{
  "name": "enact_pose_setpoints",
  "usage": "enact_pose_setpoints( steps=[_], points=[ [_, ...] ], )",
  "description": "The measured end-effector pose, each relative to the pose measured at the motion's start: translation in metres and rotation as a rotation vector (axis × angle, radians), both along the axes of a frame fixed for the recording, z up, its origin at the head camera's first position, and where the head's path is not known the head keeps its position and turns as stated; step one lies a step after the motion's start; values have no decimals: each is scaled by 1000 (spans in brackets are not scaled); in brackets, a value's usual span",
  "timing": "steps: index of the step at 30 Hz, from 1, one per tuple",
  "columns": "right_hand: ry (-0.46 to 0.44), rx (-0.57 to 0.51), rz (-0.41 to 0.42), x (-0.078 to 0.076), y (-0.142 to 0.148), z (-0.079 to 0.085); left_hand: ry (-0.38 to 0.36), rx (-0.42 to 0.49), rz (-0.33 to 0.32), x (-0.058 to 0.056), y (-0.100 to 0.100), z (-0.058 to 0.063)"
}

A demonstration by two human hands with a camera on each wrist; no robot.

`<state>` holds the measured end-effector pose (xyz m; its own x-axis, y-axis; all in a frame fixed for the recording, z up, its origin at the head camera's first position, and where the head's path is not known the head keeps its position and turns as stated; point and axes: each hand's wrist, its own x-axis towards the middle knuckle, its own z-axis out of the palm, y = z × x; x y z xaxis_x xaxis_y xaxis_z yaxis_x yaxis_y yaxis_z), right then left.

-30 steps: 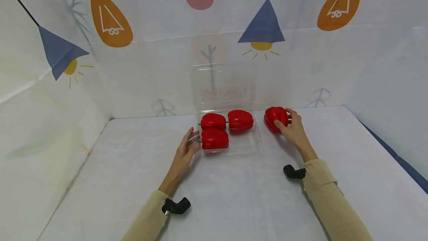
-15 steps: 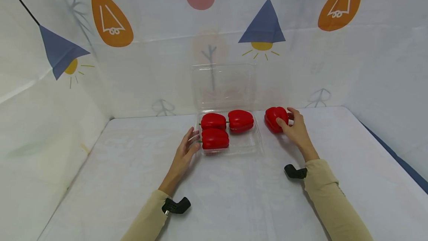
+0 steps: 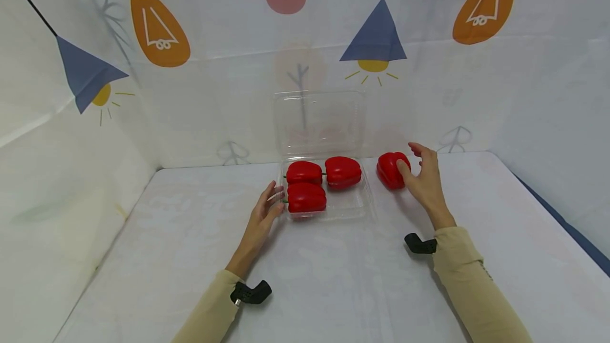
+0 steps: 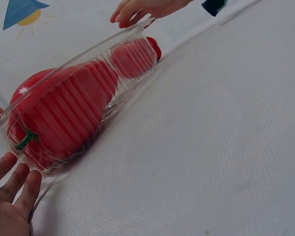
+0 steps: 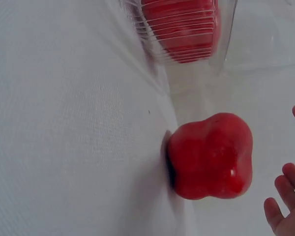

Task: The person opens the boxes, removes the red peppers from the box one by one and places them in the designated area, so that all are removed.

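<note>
basically, everything here is placed around a clear plastic box on a white table.

at the box's left side is the person's left hand, fingers loosely extended and curled round nothing. its fingertips are at the box's left wall, perhaps to steady something so light; whether they press, i cannot tell.

inside the box, three red peppers lie on their sides: a back left pepper, a front left pepper and a back right pepper. their green stems point to the box's left, an arrangement that probably keeps them low and in rows. the lid stands up along the box's back edge, leaving the top uncovered, likely so that hands can reach in.

just right of the box, apart from it, a fourth pepper rests on the table, its stem not showing. beyond it, farther right of the box, is the right hand, thumb and fingers spread wide, holding nothing. in the head view the thumb overlaps the pepper's edge, yet the right wrist view shows a gap. that wide spread seems suited to so bulky a shape.
</note>
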<state>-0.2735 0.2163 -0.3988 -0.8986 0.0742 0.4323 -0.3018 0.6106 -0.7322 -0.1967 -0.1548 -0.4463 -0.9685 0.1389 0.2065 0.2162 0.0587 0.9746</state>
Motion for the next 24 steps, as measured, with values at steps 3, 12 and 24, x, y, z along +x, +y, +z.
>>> enact_pose_setpoints(
  steps=[3,12,24],
  points=[
    [17,18,24,2,-3,3,-1,-6,10,0,0,0],
    [19,35,93,5,-13,6,-8,-53,84,0,0,0],
    [48,62,216,8,-30,6,-96,24,89,0,-1,2]
  ],
)
